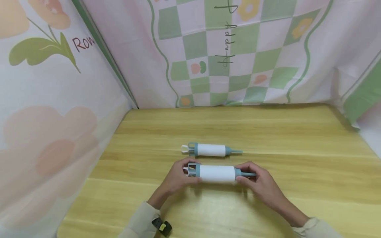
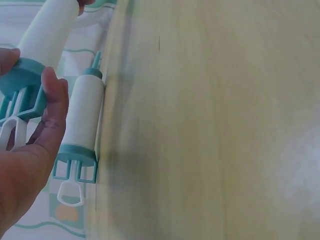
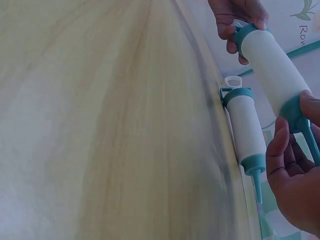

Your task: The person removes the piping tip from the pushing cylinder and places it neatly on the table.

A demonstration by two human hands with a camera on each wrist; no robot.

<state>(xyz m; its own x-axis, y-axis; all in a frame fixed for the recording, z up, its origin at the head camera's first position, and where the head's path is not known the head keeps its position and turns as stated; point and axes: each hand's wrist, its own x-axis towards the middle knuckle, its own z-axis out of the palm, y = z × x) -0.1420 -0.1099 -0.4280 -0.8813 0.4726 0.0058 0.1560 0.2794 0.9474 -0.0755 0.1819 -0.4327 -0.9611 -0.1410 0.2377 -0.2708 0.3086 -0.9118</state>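
Observation:
Both hands hold a large white syringe (image 1: 217, 173) with teal ends, level above the table. At its handle end, the left hand (image 1: 178, 177) grips the teal collar, with the thumb and fingers on opposite sides. My right hand (image 1: 263, 185) pinches the teal nozzle end, and the thin nozzle runs back along the palm. A second syringe of the same make (image 1: 211, 150) lies just beyond, its white ring handle to the left and its nozzle to the right. The left wrist view shows the held syringe's ring handle (image 2: 14, 134) beside the palm.
The wooden table (image 1: 238, 215) spreads around both syringes. A printed curtain (image 1: 268, 59) hangs along its back edge, and another flowered cloth (image 1: 59, 138) hangs at the left. A black band with a yellow patch (image 1: 162, 227) is on the left wrist.

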